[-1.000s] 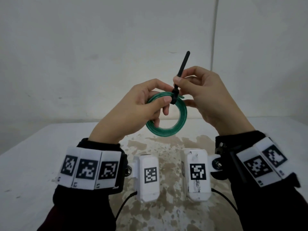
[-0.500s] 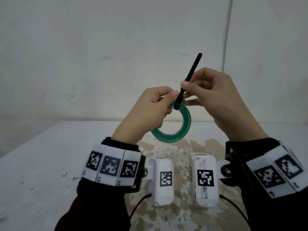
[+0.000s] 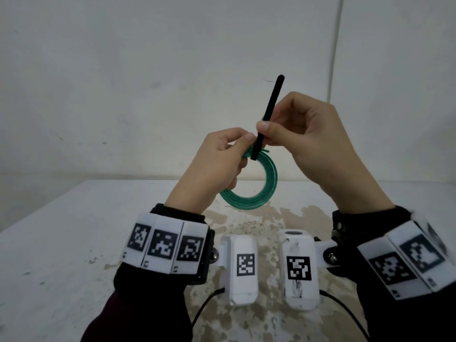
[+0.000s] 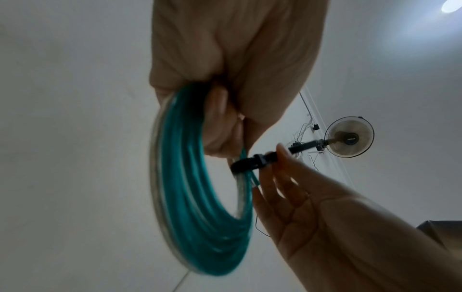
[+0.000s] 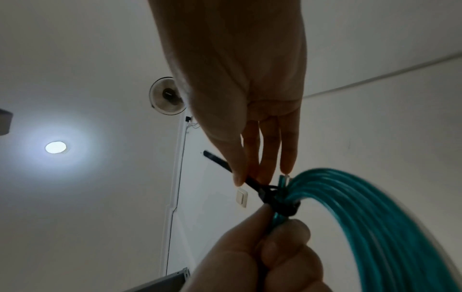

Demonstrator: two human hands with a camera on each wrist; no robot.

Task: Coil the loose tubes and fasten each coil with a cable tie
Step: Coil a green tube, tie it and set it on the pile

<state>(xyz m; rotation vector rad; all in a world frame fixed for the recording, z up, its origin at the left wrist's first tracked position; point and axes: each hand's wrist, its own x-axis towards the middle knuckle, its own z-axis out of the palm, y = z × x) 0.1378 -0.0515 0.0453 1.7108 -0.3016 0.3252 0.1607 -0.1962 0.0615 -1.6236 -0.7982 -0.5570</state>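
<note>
A green tube coil hangs in the air above the table. My left hand grips its top left, fingers curled round the strands. A black cable tie is looped round the coil's top, its tail pointing up and right. My right hand pinches the tail just above the tie's head, thumb against forefinger. The tube's cut ends stick out beside the loop.
A white table with a stained, worn patch lies below my hands. A white wall stands behind it. Wrist views show a wall fan and a ceiling light overhead.
My right hand has slid up the tie's tail and the loop sits tighter on the coil. Both hands with the coil have shifted right in the head view.
</note>
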